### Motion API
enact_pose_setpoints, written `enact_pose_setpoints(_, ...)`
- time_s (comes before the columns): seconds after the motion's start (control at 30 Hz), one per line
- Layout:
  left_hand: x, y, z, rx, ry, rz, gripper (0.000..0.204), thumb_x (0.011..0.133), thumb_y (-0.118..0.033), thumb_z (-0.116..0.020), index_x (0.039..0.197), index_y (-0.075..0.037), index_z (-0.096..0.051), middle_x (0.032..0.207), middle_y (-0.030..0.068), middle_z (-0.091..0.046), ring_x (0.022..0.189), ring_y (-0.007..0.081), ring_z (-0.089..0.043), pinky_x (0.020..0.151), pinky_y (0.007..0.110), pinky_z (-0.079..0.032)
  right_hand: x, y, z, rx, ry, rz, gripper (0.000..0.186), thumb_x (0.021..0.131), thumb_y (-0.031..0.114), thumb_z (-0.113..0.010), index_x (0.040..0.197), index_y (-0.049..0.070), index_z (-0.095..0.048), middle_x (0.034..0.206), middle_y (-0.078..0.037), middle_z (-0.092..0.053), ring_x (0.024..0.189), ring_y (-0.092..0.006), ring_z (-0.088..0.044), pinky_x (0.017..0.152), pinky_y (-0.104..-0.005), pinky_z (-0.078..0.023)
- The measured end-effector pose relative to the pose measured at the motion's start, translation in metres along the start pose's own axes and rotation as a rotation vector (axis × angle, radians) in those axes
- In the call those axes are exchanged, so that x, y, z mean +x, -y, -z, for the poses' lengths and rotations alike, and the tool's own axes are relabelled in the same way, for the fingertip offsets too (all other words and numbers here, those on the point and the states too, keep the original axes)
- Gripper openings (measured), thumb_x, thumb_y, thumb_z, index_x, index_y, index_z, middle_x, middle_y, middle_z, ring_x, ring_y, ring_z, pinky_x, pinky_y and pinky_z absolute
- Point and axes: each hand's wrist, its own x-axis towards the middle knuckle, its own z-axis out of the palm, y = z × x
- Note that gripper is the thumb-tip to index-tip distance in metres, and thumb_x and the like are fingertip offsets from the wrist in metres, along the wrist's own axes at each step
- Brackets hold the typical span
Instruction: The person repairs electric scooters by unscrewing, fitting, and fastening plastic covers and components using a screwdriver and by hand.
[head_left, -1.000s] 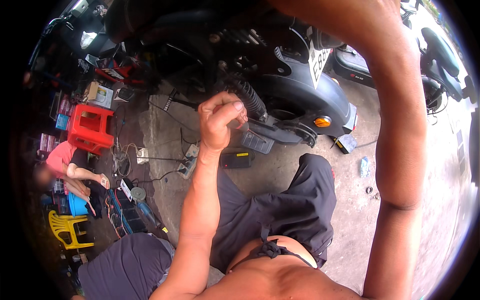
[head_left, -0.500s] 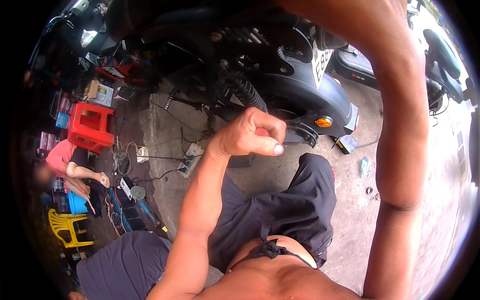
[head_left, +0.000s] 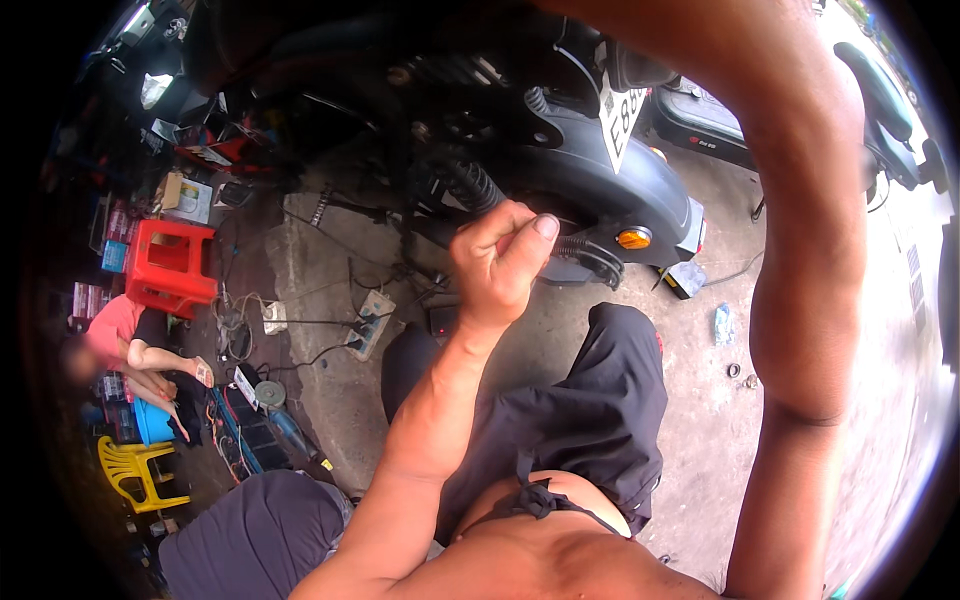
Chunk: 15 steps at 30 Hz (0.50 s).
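Before one black-and-grey scooter at upper middle, with one small orange light, the left hand is curled narrow, palm hidden, while the right hand, cut off above, I cannot tell.

One left hand shows, with two bare arms in all. Just beyond the hand are one coil-spring shock absorber and one rear fender; the fender carries one orange reflector, near the hand's right, and farther up one number plate. To the hand's right lie one yellow-and-dark box, one crumpled blue-and-clear packet and one small dark ring. To its left lies one power strip. Well apart, farther left, are one red stool, one other person, one blue basin and one yellow chair.
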Motion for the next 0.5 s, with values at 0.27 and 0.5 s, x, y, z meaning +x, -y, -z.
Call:
enact_pose_setpoints(0.27, 0.000, -0.004, -0.017, 0.107, -0.466, -0.016, 0.019, 0.086, -0.011, -0.059, 0.070, 0.000, -0.057, 0.060, 0.0015, -0.057, 0.054, 0.0057, -0.047, 0.054, 0.021, -0.036, -0.001, -0.002, -0.005, 0.011, 0.019, -0.063, 0.029, 0.076, 0.028, -0.063, 0.060, 0.005, -0.066, 0.059, -0.015, -0.061, 0.058, -0.0309, -0.062, 0.055, -0.0401, -0.048)
enact_pose_setpoints(0.5, 0.049, -0.011, 0.030, -0.235, 0.835, 0.248, 0.022, 0.080, -0.016, -0.065, 0.066, 0.000, -0.061, 0.066, 0.0026, -0.061, 0.063, 0.0065, -0.054, 0.056, 0.021, -0.040, -0.002, 0.017, 0.010, -0.171, 0.012, -0.125, 0.027, 0.076, 0.025, -0.062, 0.058, 0.006, -0.066, 0.059, -0.015, -0.062, 0.058, -0.0297, -0.063, 0.055, -0.0393, -0.049)
